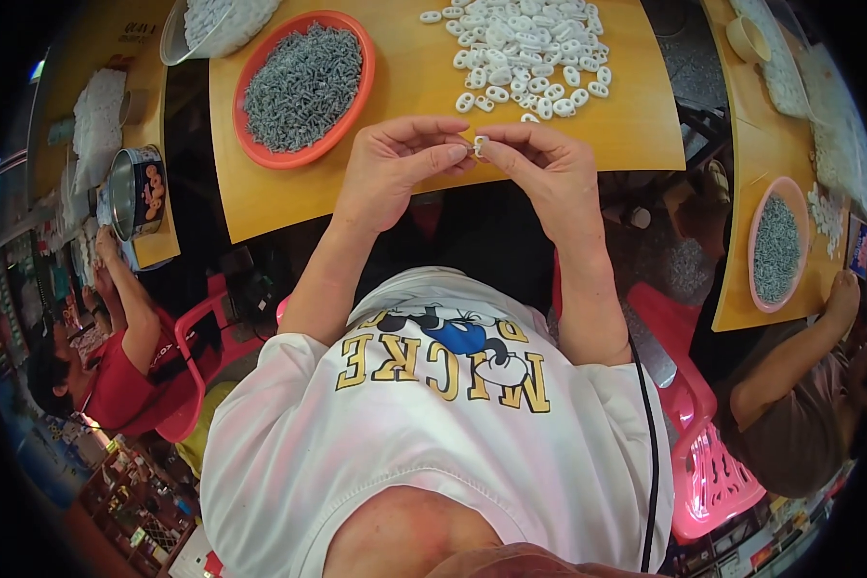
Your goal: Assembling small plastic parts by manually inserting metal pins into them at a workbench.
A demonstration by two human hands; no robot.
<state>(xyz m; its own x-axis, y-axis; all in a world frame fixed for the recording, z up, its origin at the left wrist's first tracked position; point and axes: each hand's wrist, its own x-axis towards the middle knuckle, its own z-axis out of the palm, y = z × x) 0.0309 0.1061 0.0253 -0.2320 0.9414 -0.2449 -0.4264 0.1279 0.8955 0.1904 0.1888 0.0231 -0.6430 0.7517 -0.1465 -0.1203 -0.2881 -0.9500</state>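
Both my hands meet just over the table's near edge. Between the thumb and forefinger of my right hand [549, 173] is a small white plastic oval piece [479, 145] with holes, standing on edge. My left hand [395, 173] is pinched closed right beside it, its fingertips almost touching the piece; what it holds, if anything, is hidden by the fingers. Past my left hand stands an orange-red bowl [364, 91] full of grey screws [303, 87]. Beyond my right hand lies a loose pile of white two-holed oval pieces [530, 48].
A tub of white pieces [175, 34] stands at the far left. Co-workers sit on both sides: one in a red shirt [130, 376] near a round tin [137, 193], another in a dark shirt [790, 424] by a pink bowl [778, 246] of screws. A black cable [653, 462] hangs along my right side.
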